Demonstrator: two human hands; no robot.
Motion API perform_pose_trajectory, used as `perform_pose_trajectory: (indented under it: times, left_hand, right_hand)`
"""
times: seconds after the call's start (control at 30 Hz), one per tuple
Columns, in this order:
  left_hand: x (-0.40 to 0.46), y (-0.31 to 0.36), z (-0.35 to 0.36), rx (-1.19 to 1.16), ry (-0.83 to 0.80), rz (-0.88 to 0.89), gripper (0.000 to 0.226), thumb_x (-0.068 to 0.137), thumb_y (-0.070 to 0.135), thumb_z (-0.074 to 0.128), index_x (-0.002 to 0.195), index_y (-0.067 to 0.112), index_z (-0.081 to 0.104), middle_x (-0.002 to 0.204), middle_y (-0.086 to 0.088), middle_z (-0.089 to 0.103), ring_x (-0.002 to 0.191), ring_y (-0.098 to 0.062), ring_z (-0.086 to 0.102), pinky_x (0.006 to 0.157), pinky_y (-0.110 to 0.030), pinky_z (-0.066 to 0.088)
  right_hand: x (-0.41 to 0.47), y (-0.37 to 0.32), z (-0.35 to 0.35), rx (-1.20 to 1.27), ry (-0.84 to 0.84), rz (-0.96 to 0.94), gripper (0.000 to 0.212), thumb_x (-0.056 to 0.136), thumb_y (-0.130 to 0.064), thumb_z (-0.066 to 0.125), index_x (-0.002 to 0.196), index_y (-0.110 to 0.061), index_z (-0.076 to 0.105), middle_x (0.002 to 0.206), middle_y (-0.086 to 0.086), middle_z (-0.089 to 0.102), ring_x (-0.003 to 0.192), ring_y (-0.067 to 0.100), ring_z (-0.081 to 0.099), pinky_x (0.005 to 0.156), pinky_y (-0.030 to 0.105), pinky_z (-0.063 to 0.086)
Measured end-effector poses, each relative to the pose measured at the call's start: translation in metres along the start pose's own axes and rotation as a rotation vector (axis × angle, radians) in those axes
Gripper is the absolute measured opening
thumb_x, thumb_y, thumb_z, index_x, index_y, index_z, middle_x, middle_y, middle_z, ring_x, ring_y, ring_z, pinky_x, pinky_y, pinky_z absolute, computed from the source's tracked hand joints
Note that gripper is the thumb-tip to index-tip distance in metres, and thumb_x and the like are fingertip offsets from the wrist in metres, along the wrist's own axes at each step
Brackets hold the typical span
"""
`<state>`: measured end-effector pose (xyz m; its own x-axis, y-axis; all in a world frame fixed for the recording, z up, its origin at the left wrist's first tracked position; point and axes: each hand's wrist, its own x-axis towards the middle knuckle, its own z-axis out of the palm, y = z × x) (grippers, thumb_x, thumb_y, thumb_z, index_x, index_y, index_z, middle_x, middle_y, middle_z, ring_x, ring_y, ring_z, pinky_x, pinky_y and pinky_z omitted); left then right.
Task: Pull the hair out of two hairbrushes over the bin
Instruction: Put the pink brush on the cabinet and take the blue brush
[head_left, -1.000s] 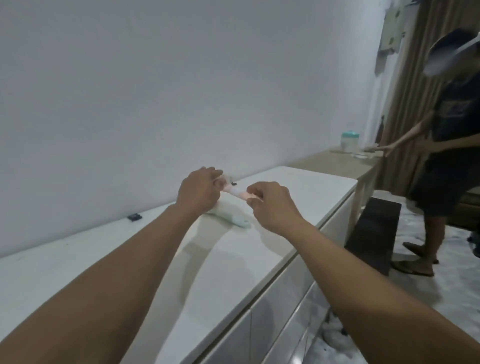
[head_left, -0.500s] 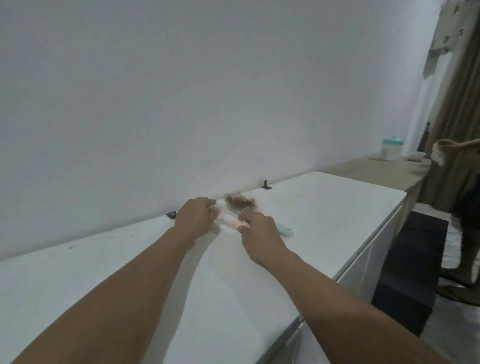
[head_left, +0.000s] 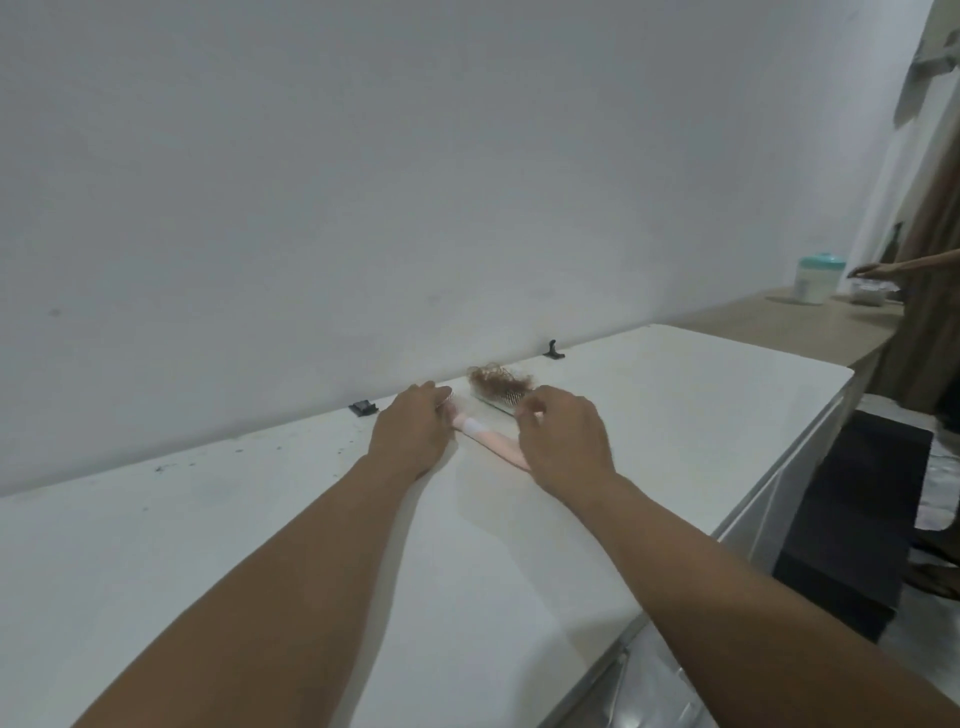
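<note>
Left hand (head_left: 413, 433) curled over the pink hairbrush (head_left: 488, 441) head on the white bench (head_left: 260, 545), right hand (head_left: 563, 441) loosely curled above its handle, grip unclear, hair-clogged brush (head_left: 500, 391) just beyond, black clip (head_left: 363, 407) past the left hand, teal-lidded jar (head_left: 816, 278) far right.

Ahead of me a white counter (head_left: 675, 415) meets the wall (head_left: 363, 156), with two small black clips (head_left: 362, 407) at its back edge. Further right, a teal-lidded jar (head_left: 816, 278) stands on a wooden table (head_left: 789, 325).
</note>
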<state>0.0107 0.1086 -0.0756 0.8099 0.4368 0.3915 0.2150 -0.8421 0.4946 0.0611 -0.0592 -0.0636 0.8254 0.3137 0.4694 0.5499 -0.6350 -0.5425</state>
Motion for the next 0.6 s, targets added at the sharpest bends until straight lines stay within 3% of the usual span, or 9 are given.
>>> perform_pose_trajectory:
  times: [0.1, 0.17, 0.3, 0.4, 0.5, 0.6]
  left_hand:
    - [-0.003, 0.007, -0.002, 0.036, -0.012, -0.007, 0.034, 0.100, 0.018, 0.043, 0.126, 0.004, 0.059, 0.137, -0.016, 0.053, 0.130, -0.028, 0.044, 0.104, -0.043, 0.035]
    - [-0.004, 0.009, -0.004, 0.038, -0.001, 0.008, 0.034, 0.098, 0.017, 0.042, 0.126, 0.004, 0.058, 0.135, -0.015, 0.054, 0.130, -0.027, 0.044, 0.105, -0.042, 0.034]
    - [-0.003, 0.006, -0.001, 0.088, 0.023, 0.068, 0.021, 0.091, 0.019, 0.045, 0.099, 0.009, 0.062, 0.103, -0.006, 0.060, 0.107, -0.028, 0.053, 0.091, -0.043, 0.040]
    - [-0.005, 0.011, 0.000, 0.115, 0.037, 0.105, 0.017, 0.087, 0.024, 0.041, 0.082, 0.014, 0.054, 0.097, -0.004, 0.061, 0.103, -0.027, 0.054, 0.090, -0.041, 0.039]
    - [-0.006, 0.026, -0.001, 0.093, 0.053, 0.141, 0.043, 0.083, 0.029, 0.035, 0.100, 0.007, 0.069, 0.111, -0.007, 0.068, 0.112, -0.028, 0.057, 0.100, -0.039, 0.036]
    - [-0.001, 0.055, -0.005, -0.021, 0.090, 0.124, 0.041, 0.092, 0.022, 0.043, 0.124, 0.006, 0.063, 0.129, -0.010, 0.064, 0.123, -0.028, 0.052, 0.105, -0.035, 0.034]
  right_hand:
    - [0.011, 0.009, -0.006, -0.126, -0.014, 0.048, 0.028, 0.089, -0.017, 0.052, 0.114, -0.019, 0.065, 0.118, 0.004, 0.064, 0.115, 0.028, 0.053, 0.095, 0.040, 0.041]
    - [0.015, 0.018, -0.007, -0.138, -0.080, 0.083, 0.031, 0.086, -0.014, 0.055, 0.115, -0.019, 0.063, 0.119, 0.004, 0.064, 0.115, 0.029, 0.054, 0.094, 0.039, 0.043]
    - [0.018, 0.028, -0.006, -0.109, -0.138, 0.095, 0.034, 0.082, -0.007, 0.056, 0.115, -0.015, 0.061, 0.116, 0.010, 0.066, 0.107, 0.031, 0.059, 0.089, 0.035, 0.047]
    - [0.016, 0.032, -0.010, -0.084, -0.116, 0.070, 0.035, 0.083, -0.005, 0.056, 0.116, -0.014, 0.061, 0.116, 0.010, 0.066, 0.106, 0.031, 0.060, 0.085, 0.033, 0.047]
    - [0.013, 0.035, -0.022, -0.051, -0.083, 0.063, 0.035, 0.083, -0.002, 0.055, 0.115, -0.015, 0.061, 0.113, 0.010, 0.067, 0.102, 0.030, 0.061, 0.083, 0.032, 0.049]
    - [0.012, 0.040, -0.043, -0.020, -0.052, 0.080, 0.034, 0.085, -0.004, 0.054, 0.115, -0.017, 0.062, 0.113, 0.008, 0.066, 0.102, 0.029, 0.061, 0.084, 0.033, 0.050]
